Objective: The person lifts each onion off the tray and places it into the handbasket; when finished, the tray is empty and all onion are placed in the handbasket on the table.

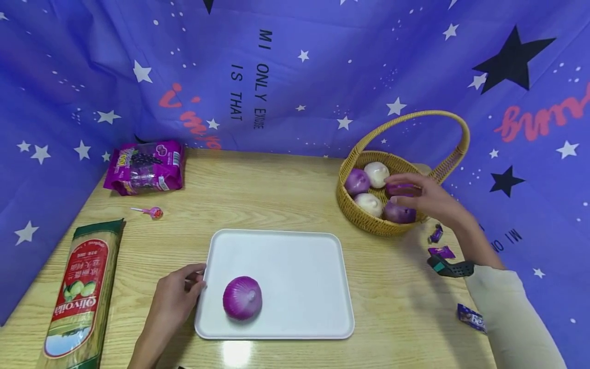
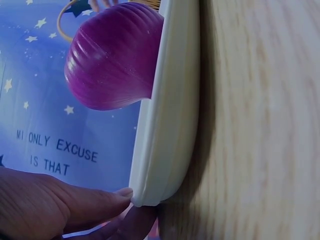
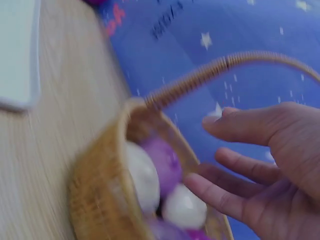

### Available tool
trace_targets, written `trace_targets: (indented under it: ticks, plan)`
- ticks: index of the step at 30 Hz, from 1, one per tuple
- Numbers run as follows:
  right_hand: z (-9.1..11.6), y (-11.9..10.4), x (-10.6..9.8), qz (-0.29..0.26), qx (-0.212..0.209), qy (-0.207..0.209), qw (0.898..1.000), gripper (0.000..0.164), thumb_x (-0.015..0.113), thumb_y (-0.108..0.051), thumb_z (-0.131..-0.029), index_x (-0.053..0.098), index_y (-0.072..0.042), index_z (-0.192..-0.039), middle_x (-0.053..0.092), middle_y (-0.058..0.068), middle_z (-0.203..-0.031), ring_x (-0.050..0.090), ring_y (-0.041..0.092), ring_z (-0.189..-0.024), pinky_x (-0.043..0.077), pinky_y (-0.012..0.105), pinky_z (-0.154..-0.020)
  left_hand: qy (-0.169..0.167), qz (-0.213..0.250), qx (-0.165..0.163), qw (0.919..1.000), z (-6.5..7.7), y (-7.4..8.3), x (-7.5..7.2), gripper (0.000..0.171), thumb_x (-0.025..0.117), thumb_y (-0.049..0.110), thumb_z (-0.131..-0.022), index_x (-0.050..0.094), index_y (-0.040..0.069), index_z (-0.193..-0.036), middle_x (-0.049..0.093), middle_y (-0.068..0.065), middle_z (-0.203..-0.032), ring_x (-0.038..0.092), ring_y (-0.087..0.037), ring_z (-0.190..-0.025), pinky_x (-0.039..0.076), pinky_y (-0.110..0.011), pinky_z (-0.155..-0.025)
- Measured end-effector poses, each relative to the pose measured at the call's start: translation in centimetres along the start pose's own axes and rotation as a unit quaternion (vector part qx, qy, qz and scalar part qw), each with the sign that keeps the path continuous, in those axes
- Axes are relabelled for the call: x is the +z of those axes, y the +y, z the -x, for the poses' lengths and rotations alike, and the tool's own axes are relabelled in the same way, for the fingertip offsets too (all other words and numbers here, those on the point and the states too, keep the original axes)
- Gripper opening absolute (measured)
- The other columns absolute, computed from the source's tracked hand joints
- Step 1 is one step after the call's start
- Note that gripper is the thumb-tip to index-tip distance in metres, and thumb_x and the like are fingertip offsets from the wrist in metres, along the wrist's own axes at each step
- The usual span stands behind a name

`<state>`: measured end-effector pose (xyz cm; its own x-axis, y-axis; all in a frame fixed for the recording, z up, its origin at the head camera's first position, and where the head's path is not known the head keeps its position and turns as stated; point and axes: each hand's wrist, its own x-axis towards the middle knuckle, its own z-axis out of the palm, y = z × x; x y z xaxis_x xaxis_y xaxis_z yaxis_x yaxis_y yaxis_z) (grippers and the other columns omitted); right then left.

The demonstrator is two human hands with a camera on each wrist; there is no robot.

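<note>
A white tray point(image 1: 299, 287) lies on the table with one purple onion point(image 1: 242, 298) on its left part. At the tray's left rim, my left hand point(image 1: 177, 292) pinches the edge; the left wrist view has the thumb point(image 2: 100, 202) on the rim and fingers partly hidden behind it. My right hand point(image 1: 428, 197) is over the right side of a wicker basket point(image 1: 369, 223), fingers spread and holding nothing. Inside the basket are several onions, among them a white onion point(image 1: 377, 175), a purple onion point(image 1: 357, 181) and a magenta onion point(image 1: 400, 189) partly covered by the fingers.
A spaghetti pack point(image 1: 83, 297) lies at the left. Behind it are a lollipop point(image 1: 154, 212) and a purple candy bag point(image 1: 145, 166). Small wrapped candies point(image 1: 441, 251) lie under the right forearm, another wrapped candy point(image 1: 471, 318) nearer. The basket's tall handle point(image 1: 428, 113) arches up before the blue cloth.
</note>
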<state>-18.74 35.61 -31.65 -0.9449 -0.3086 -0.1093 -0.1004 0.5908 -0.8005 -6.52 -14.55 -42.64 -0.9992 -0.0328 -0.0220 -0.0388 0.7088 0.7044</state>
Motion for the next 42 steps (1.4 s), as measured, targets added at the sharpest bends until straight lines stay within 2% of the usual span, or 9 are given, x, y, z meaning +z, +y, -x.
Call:
trace_targets:
  ticks: [5, 11, 22, 29, 35, 42]
  plan:
    - [-0.3, -2.1, 3.4, -0.039, -0.044, -0.022, 0.998, 0.044, 0.062, -0.015, -0.081, 0.047, -0.018, -0.122, 0.045, 0.004, -0.124, 0.043, 0.030, -0.114, 0.047, 0.027, -0.080, 0.002, 0.004, 0.008, 1.0000, 0.0, -0.2, 0.1, 0.029, 0.065, 0.001, -0.074, 0.063, 0.006, -0.103, 0.061, -0.002, -0.078, 0.058, -0.012, -0.068, 0.047, -0.024, -0.059]
    - [-0.9, -3.6, 8.7, -0.077, -0.094, -0.097, 0.988, 0.046, 0.063, -0.009, -0.080, 0.047, -0.016, -0.122, 0.043, 0.005, -0.127, 0.041, 0.032, -0.116, 0.045, 0.030, -0.084, 0.006, 0.002, 0.007, 1.0000, 0.1, -0.2, 0.1, 0.029, 0.065, 0.002, -0.074, 0.064, 0.006, -0.103, 0.062, -0.002, -0.079, 0.057, -0.012, -0.068, 0.047, -0.024, -0.059]
    - [-1.5, -4.3, 16.7, -0.134, -0.111, -0.166, 0.971, 0.048, 0.066, -0.009, -0.077, 0.047, -0.013, -0.122, 0.043, 0.004, -0.127, 0.041, 0.034, -0.116, 0.045, 0.034, -0.083, -0.003, 0.003, -0.012, 0.9999, -0.1, 0.1, 0.1, 0.029, 0.064, 0.002, -0.076, 0.063, 0.006, -0.105, 0.061, -0.003, -0.080, 0.058, -0.013, -0.071, 0.048, -0.025, -0.059]
    - [-0.8, -6.9, 21.4, -0.168, -0.137, -0.222, 0.951, 0.047, 0.065, -0.004, -0.076, 0.048, -0.009, -0.120, 0.044, 0.003, -0.125, 0.042, 0.038, -0.113, 0.047, 0.036, -0.080, -0.002, 0.001, -0.013, 0.9999, 0.0, 0.1, 0.1, 0.030, 0.065, 0.002, -0.075, 0.063, 0.006, -0.105, 0.061, -0.002, -0.079, 0.057, -0.012, -0.069, 0.046, -0.024, -0.058]
    - [-1.0, -7.8, 24.8, -0.164, -0.180, -0.264, 0.933, 0.049, 0.068, -0.007, -0.074, 0.049, -0.011, -0.119, 0.045, 0.003, -0.123, 0.045, 0.034, -0.111, 0.046, 0.039, -0.082, 0.000, 0.004, -0.010, 0.9999, 0.0, 0.0, 0.2, 0.030, 0.065, 0.002, -0.075, 0.063, 0.006, -0.104, 0.061, -0.003, -0.079, 0.057, -0.012, -0.069, 0.047, -0.024, -0.058]
    - [-2.1, -6.7, 27.8, -0.099, -0.242, -0.279, 0.924, 0.057, 0.073, -0.019, -0.070, 0.049, -0.021, -0.121, 0.043, -0.009, -0.125, 0.047, 0.011, -0.108, 0.050, 0.027, -0.072, -0.006, 0.010, -0.019, 0.9998, 0.0, 0.0, 0.1, 0.030, 0.064, 0.002, -0.075, 0.063, 0.006, -0.105, 0.061, -0.003, -0.079, 0.058, -0.013, -0.070, 0.048, -0.023, -0.058]
